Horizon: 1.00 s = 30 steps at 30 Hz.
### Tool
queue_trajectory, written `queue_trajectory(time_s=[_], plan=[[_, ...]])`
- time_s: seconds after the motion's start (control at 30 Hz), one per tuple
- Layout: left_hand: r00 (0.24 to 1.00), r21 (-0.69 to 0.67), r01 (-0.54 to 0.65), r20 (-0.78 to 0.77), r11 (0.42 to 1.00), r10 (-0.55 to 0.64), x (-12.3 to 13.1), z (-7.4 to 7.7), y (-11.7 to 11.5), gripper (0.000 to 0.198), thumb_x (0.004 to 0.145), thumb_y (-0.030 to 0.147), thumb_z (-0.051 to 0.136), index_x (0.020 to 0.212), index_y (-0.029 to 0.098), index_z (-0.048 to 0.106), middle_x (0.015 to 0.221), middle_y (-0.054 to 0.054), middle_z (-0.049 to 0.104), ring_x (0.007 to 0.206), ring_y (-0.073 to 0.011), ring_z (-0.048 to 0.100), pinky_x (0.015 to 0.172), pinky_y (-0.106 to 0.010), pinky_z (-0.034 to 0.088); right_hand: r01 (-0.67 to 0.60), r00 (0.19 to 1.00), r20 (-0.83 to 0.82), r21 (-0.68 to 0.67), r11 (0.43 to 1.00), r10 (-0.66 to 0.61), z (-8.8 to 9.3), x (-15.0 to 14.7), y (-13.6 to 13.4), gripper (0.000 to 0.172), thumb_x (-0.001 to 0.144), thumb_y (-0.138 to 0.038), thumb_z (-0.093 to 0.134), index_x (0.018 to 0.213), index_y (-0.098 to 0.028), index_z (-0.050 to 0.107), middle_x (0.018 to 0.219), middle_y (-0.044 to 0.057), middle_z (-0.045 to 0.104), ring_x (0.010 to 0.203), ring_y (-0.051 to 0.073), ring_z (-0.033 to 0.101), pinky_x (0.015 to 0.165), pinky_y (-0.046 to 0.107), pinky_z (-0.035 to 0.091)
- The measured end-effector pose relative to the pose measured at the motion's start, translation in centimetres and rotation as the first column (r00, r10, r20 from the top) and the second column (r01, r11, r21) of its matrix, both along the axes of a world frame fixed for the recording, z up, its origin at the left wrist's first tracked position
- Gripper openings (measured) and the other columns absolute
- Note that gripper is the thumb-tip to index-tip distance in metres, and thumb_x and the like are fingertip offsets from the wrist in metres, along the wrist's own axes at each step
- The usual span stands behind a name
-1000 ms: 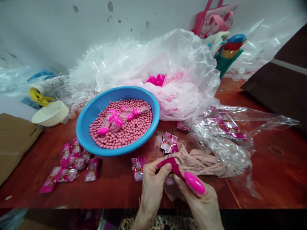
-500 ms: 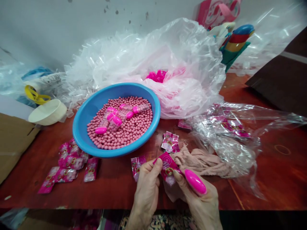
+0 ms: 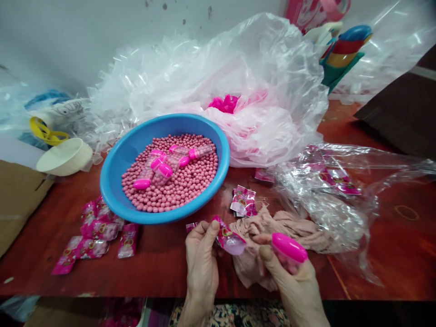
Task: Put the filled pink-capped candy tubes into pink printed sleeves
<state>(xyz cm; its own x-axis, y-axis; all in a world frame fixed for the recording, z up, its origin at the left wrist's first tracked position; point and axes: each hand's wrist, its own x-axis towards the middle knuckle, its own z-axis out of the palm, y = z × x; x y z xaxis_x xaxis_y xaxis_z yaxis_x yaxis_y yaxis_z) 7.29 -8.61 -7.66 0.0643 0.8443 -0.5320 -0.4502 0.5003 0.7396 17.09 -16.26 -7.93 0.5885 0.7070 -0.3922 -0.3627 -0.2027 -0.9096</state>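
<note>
Clenching a pink foil sachet point(image 3: 229, 238) in the left grip point(image 3: 201, 256), a pink-capped tube point(image 3: 289, 250) in the right grip point(image 3: 293, 286), lower center of frame.

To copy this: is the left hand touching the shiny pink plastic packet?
Touching: the head view shows the left hand pinching the shiny pink plastic packet.

Beads point(image 3: 194, 190) in basin point(image 3: 112, 195); sachets point(image 3: 98, 229) left, plastic sheeting point(image 3: 272, 59) behind.

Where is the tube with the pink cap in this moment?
In the head view, the tube with the pink cap is in the right hand, low at right, over the beige fabric and right of the pink sachet in the left hand.
</note>
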Motion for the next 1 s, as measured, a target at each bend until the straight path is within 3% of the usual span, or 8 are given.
queue_trajectory(time_s=[0.2, 0.3, 0.43, 0.57, 0.67, 0.8, 0.9, 1.0], plan=[[0.999, 0.040, 0.010, -0.037, 0.999, -0.008, 0.0, 0.0, -0.1, 0.034, 0.059, 0.033, 0.083, 0.058, 0.015, 0.054, 0.050, 0.008, 0.057, 0.043, -0.0033, 0.044, 0.043, -0.014, 0.037, -0.061, 0.950, 0.309, 0.041, 0.997, 0.045, 0.0, -0.8, -0.2, 0.019, 0.072, -0.031, 0.074, 0.086, -0.019, 0.070, 0.066, 0.000, 0.073, 0.051, 0.014, 0.066, 0.049, 0.019, 0.055], [0.997, 0.073, 0.034, -0.075, 0.997, -0.028, 0.0, -0.4, -0.3, 0.032, 0.062, 0.032, 0.082, 0.058, 0.015, 0.055, 0.049, 0.008, 0.054, 0.043, -0.0028, 0.041, 0.040, -0.012, 0.033, -0.204, 0.687, 0.722, 0.084, 0.975, 0.082, -0.4, -0.3, -0.2, 0.016, 0.078, -0.020, 0.066, 0.094, -0.018, 0.067, 0.081, 0.004, 0.077, 0.065, 0.017, 0.073, 0.062, 0.019, 0.058], [0.990, 0.078, 0.092, -0.114, 0.993, -0.082, -0.1, -1.0, -0.4, 0.034, 0.062, 0.030, 0.082, 0.054, 0.015, 0.053, 0.045, 0.008, 0.049, 0.040, -0.0031, 0.038, 0.038, -0.013, 0.030, -0.329, 0.214, 0.967, 0.203, 0.922, -0.137, -1.2, 1.1, -0.1, 0.015, 0.083, -0.009, 0.056, 0.095, -0.013, 0.065, 0.079, 0.010, 0.077, 0.072, 0.018, 0.074, 0.073, 0.024, 0.058], [0.988, 0.055, 0.092, -0.126, 0.994, -0.085, 0.0, -1.1, -0.6, 0.036, 0.062, 0.033, 0.081, 0.053, 0.015, 0.052, 0.045, 0.008, 0.048, 0.039, -0.0032, 0.037, 0.037, -0.014, 0.029, -0.309, 0.126, 0.958, 0.283, 0.908, -0.256, -2.2, 1.8, 0.1, 0.023, 0.083, -0.008, 0.058, 0.104, -0.015, 0.065, 0.082, 0.008, 0.078, 0.078, 0.019, 0.073, 0.078, 0.028, 0.057], [0.990, 0.042, 0.069, -0.129, 0.997, -0.063, 0.2, -0.9, -0.7, 0.035, 0.062, 0.032, 0.082, 0.052, 0.015, 0.053, 0.045, 0.008, 0.049, 0.039, -0.0027, 0.037, 0.037, -0.013, 0.030, -0.299, 0.181, 0.961, 0.256, 0.919, -0.209, -2.4, 2.0, 0.0, 0.031, 0.081, -0.010, 0.062, 0.111, -0.020, 0.064, 0.085, 0.007, 0.078, 0.078, 0.021, 0.073, 0.075, 0.031, 0.058], [0.991, 0.029, 0.025, -0.132, 0.999, -0.021, 0.3, -0.8, -0.6, 0.035, 0.057, 0.031, 0.084, 0.051, 0.014, 0.054, 0.044, 0.008, 0.051, 0.038, -0.0030, 0.039, 0.036, -0.013, 0.030, -0.338, 0.476, 0.879, 0.143, 0.930, 0.038, -1.8, 3.1, -0.8, 0.029, 0.078, -0.019, 0.067, 0.106, -0.026, 0.067, 0.091, 0.003, 0.077, 0.081, 0.022, 0.073, 0.077, 0.032, 0.057], [0.987, 0.039, -0.058, -0.148, 0.998, 0.063, -0.2, -0.8, 0.2, 0.032, 0.058, 0.029, 0.084, 0.055, 0.015, 0.055, 0.048, 0.007, 0.056, 0.039, -0.0029, 0.042, 0.036, -0.012, 0.032, -0.164, 0.758, 0.636, -0.025, 0.986, 0.143, -1.2, 4.2, -1.7, 0.018, 0.073, -0.026, 0.072, 0.091, -0.025, 0.072, 0.087, 0.003, 0.076, 0.079, 0.022, 0.071, 0.075, 0.030, 0.056], [0.976, 0.055, -0.142, -0.162, 0.988, 0.149, -0.8, -0.6, 0.9, 0.030, 0.058, 0.029, 0.084, 0.060, 0.015, 0.058, 0.054, 0.008, 0.060, 0.041, -0.0027, 0.046, 0.036, -0.011, 0.034, -0.095, 0.966, 0.222, -0.163, 0.982, 0.130, -0.3, 4.1, -2.1, 0.030, 0.063, -0.046, 0.079, 0.072, -0.020, 0.068, 0.054, -0.001, 0.063, 0.047, 0.012, 0.057, 0.046, 0.022, 0.048]])
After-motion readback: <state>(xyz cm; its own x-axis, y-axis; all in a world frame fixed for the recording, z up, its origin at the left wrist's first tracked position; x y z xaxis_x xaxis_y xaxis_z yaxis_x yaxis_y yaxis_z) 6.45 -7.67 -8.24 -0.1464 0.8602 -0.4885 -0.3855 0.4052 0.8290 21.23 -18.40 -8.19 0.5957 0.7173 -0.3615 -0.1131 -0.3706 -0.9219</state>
